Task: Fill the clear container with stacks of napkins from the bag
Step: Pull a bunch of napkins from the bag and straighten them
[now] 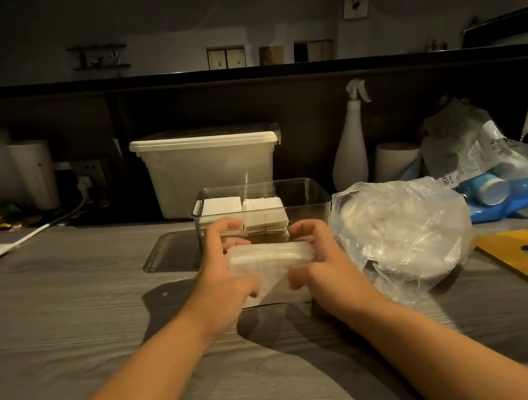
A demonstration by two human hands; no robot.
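Napkin stack (271,256) clasped endwise between curled fingers (223,231) of left hand (227,273) and right hand (319,261), just before clear container (309,194).

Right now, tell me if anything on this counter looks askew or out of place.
Nothing looks spilled or broken. In the clear container, the right napkin stack sits nearer than the left napkin stack, so the two are misaligned.
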